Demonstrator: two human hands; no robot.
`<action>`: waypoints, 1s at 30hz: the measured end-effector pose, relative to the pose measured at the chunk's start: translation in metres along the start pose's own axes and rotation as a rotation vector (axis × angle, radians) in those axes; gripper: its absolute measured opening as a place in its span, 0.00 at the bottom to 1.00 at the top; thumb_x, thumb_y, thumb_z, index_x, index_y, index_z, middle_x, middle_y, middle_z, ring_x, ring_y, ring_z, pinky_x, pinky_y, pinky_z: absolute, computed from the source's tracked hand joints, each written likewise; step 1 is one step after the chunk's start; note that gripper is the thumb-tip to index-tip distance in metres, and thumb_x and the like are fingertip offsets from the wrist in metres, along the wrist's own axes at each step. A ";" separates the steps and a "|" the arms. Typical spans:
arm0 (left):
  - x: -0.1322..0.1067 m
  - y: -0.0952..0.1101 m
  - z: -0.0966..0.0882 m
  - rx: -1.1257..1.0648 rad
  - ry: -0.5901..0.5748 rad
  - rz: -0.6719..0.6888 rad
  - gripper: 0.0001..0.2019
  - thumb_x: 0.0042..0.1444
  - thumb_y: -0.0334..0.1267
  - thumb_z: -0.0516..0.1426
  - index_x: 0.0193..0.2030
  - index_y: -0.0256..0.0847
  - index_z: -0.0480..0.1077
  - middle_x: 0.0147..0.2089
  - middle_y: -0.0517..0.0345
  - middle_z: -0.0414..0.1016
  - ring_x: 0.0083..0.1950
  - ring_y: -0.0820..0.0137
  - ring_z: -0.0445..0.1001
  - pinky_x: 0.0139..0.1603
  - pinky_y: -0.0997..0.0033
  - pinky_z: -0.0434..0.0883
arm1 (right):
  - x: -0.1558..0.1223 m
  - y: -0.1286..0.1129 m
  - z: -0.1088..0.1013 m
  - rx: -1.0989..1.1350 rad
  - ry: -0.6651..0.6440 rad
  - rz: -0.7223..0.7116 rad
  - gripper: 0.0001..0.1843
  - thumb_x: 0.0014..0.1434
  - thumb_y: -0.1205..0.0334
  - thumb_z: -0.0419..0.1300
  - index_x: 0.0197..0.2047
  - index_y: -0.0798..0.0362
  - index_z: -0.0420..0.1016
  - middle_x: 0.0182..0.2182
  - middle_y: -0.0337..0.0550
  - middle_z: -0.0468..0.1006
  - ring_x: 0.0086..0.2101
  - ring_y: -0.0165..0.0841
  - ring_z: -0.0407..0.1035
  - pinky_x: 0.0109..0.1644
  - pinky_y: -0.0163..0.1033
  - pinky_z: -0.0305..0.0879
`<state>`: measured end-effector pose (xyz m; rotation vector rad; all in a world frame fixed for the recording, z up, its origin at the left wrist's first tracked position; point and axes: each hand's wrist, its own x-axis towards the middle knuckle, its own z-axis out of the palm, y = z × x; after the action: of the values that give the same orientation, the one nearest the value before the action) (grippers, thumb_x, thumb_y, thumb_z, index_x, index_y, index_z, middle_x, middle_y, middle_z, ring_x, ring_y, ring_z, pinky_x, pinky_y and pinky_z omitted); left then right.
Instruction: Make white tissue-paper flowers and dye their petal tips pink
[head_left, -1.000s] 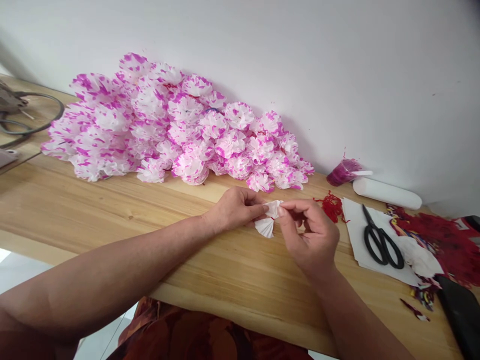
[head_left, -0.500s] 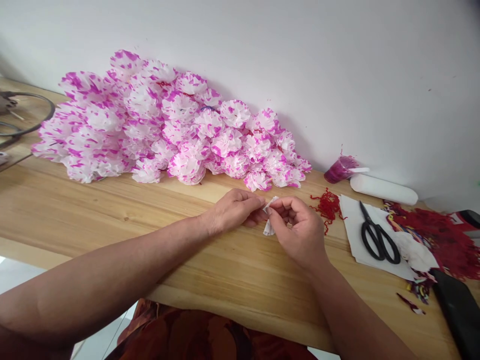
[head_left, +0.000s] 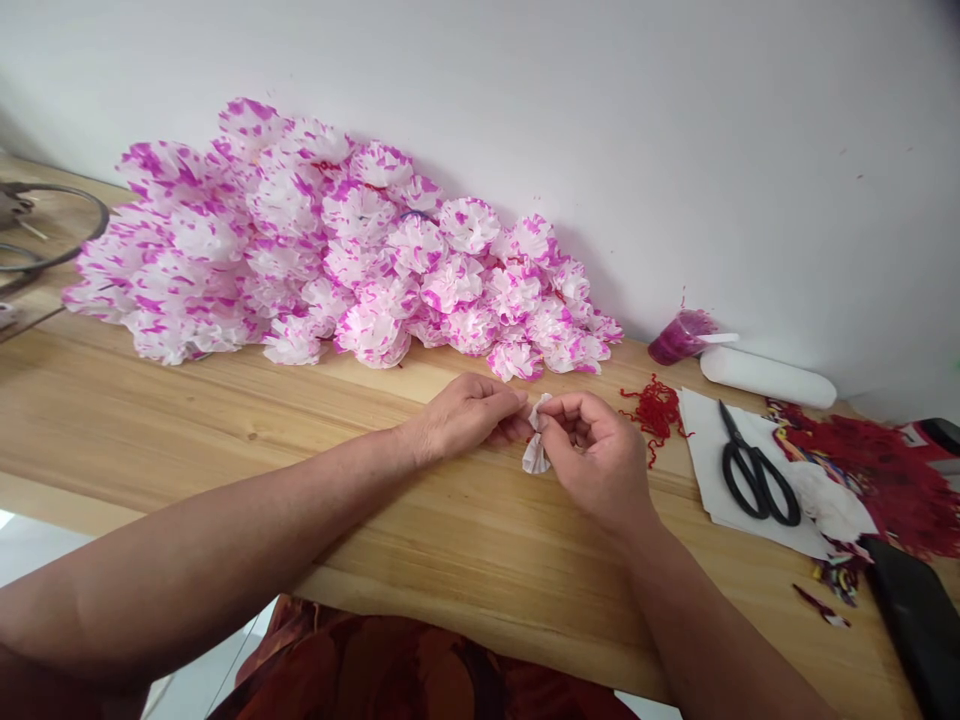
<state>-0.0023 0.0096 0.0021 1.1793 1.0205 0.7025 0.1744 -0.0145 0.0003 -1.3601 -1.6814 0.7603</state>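
A small white strip of pleated tissue paper (head_left: 535, 458) is pinched at its middle by my right hand (head_left: 596, 450), between thumb and forefinger. Its lower end fans out below the fingertips and a shorter end shows above. Just to its left, my left hand (head_left: 472, 418) is closed, thumb pressed against the forefinger; what it pinches, if anything, is too small to make out. Beyond both hands lies a big heap of white paper flowers (head_left: 450, 285) with magenta-stained edges. Red yarn pieces (head_left: 654, 415) lie close to the right of my right hand.
Black-handled scissors (head_left: 757, 480) rest on white paper sheets (head_left: 705, 470) at the right. Behind them are a cup of magenta dye (head_left: 675, 340) and a white roll (head_left: 769, 378). Farther right are a red fringed heap (head_left: 892, 475) and a dark flat object (head_left: 911, 620). A cable (head_left: 97, 210) curls at the left.
The pleated paper has turned slightly and its lower end looks more spread. Both hands have stayed almost in place, with a slightly wider gap between the left fingertips and the paper.
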 end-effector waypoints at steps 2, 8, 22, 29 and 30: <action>0.000 -0.001 0.000 -0.002 0.000 0.013 0.18 0.60 0.47 0.54 0.32 0.35 0.78 0.34 0.50 0.80 0.34 0.71 0.75 0.38 0.73 0.71 | 0.000 0.000 0.000 0.009 -0.007 -0.008 0.03 0.56 0.63 0.63 0.36 0.52 0.76 0.27 0.39 0.78 0.24 0.28 0.70 0.27 0.33 0.66; 0.000 -0.001 -0.001 0.013 0.000 0.025 0.18 0.60 0.46 0.54 0.33 0.35 0.79 0.34 0.51 0.81 0.33 0.71 0.74 0.37 0.74 0.70 | 0.001 0.003 0.002 -0.015 0.003 -0.017 0.02 0.56 0.64 0.63 0.35 0.52 0.76 0.25 0.38 0.77 0.23 0.28 0.69 0.26 0.33 0.64; -0.002 0.004 -0.003 0.020 -0.002 0.035 0.10 0.54 0.42 0.62 0.32 0.36 0.80 0.33 0.53 0.82 0.32 0.73 0.76 0.37 0.76 0.72 | -0.001 -0.001 -0.001 -0.081 0.007 -0.070 0.03 0.57 0.66 0.61 0.35 0.51 0.77 0.24 0.37 0.76 0.21 0.26 0.66 0.24 0.31 0.61; -0.001 0.004 -0.004 -0.001 -0.008 0.034 0.08 0.52 0.38 0.64 0.33 0.36 0.81 0.31 0.55 0.81 0.31 0.73 0.76 0.35 0.77 0.72 | -0.003 -0.001 0.000 -0.090 0.017 -0.094 0.03 0.57 0.66 0.62 0.36 0.51 0.77 0.26 0.38 0.77 0.22 0.27 0.67 0.24 0.32 0.62; -0.001 0.004 -0.004 -0.001 -0.007 0.035 0.07 0.51 0.38 0.64 0.33 0.36 0.81 0.30 0.55 0.81 0.31 0.74 0.75 0.34 0.77 0.71 | -0.003 -0.001 0.000 -0.092 0.019 -0.096 0.03 0.57 0.66 0.61 0.36 0.51 0.77 0.26 0.37 0.77 0.22 0.27 0.67 0.24 0.32 0.62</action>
<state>-0.0057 0.0112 0.0060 1.2002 0.9957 0.7256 0.1738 -0.0173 0.0005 -1.3341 -1.7724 0.6197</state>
